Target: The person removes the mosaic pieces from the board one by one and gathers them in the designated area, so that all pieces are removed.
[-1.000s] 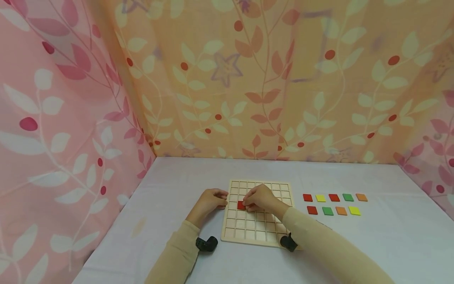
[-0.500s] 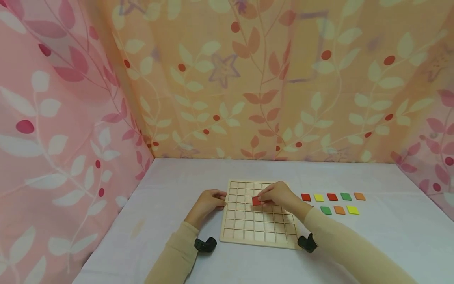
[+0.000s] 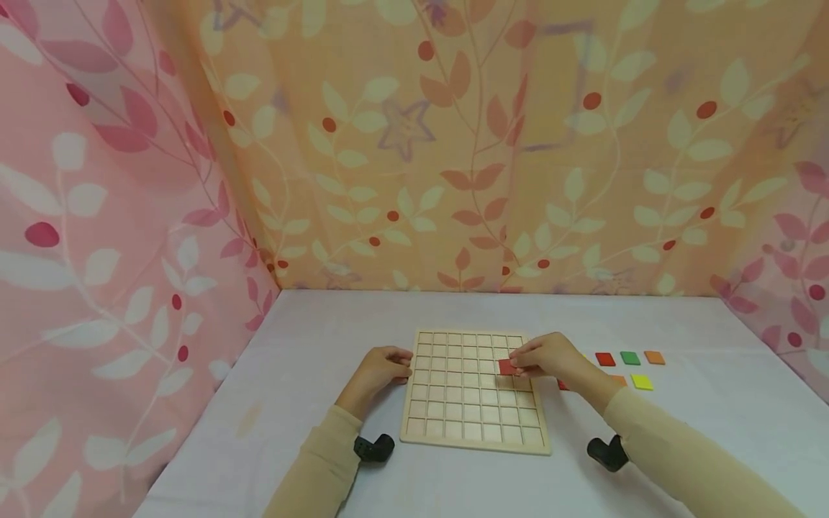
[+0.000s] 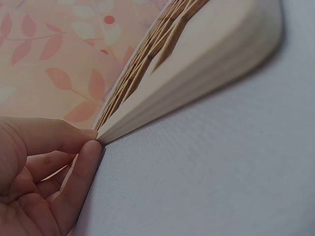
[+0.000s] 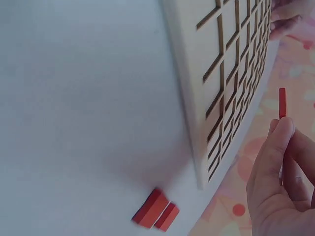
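Observation:
My right hand [image 3: 550, 355] pinches a red square tile [image 3: 506, 367] between thumb and fingers, held above the right part of a pale wooden grid board [image 3: 463, 414]. In the right wrist view the tile [image 5: 282, 102] is seen edge-on, standing out from the fingertips. At the board's left edge, my left hand [image 3: 378, 370] holds the rim. The left wrist view shows its thumb and a finger [image 4: 86, 162] meeting at the board's edge [image 4: 162, 108]. The visible board squares have no tiles in them.
Right of the board, loose tiles lie in two rows: red [image 3: 605, 359], green [image 3: 630, 357], orange [image 3: 654, 357] and yellow [image 3: 642, 382]. My right hand and forearm hide some of them. Floral curtains [image 3: 492, 144] stand behind and beside the white-covered table [image 3: 324, 316].
My right hand has lifted the red tile off the board's left-middle squares and carried it rightward to the right side. The left hand has stayed at the left edge.

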`<state>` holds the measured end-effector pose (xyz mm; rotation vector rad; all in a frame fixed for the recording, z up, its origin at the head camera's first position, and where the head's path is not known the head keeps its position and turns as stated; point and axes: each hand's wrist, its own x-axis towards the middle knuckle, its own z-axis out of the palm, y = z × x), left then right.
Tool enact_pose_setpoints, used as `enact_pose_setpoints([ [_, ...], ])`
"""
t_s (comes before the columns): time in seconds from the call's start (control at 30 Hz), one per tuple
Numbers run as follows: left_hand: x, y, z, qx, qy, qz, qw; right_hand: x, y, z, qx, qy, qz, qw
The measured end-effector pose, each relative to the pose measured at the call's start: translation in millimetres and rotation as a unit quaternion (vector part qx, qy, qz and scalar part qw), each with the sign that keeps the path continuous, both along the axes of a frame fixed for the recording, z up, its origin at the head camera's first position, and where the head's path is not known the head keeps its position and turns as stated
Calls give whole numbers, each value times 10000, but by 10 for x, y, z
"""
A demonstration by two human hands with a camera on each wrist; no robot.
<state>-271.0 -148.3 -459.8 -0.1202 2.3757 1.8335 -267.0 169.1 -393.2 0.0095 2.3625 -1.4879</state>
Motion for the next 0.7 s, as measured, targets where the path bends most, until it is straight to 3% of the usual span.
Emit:
enact_pose_setpoints([
  [0.7,14,-2,1,-64,-11,-75,10000,13,685,7,53,-96,-164,9998],
])
